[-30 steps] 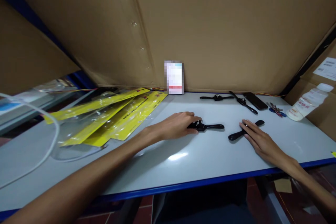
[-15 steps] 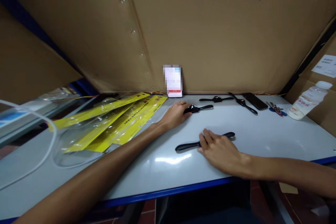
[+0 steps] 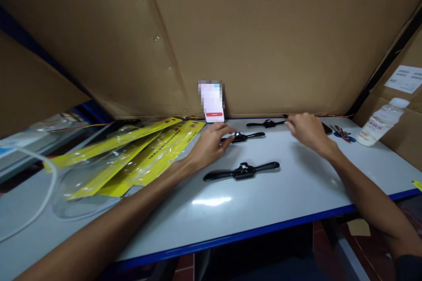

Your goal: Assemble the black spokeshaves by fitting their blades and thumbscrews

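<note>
Toward the back of the table, my left hand (image 3: 211, 144) has thumb and fingers closed round the left handle of a black spokeshave (image 3: 240, 137), which lies on the tabletop. At the back right, my right hand (image 3: 306, 129) is curled over another spokeshave (image 3: 285, 116); only that tool's far tip shows, the rest being under the hand. In front, a third spokeshave (image 3: 244, 171) lies untouched with its blade and screws facing up. Between the hands, near the cardboard wall, rests one more spokeshave (image 3: 267, 123).
Yellow cards in clear plastic packaging (image 3: 154, 149) spread over the left side, with a white cable (image 3: 51, 189) beside them. A lit phone (image 3: 212, 103) leans on the cardboard wall (image 3: 263, 44). Keys (image 3: 343, 133), a partly covered dark phone (image 3: 327, 128) and a bottle (image 3: 379, 125) stand at right.
My right hand has let go of the front spokeshave and moved back and right to the rear right one. My left hand stays at its spokeshave. The view has shifted slightly.
</note>
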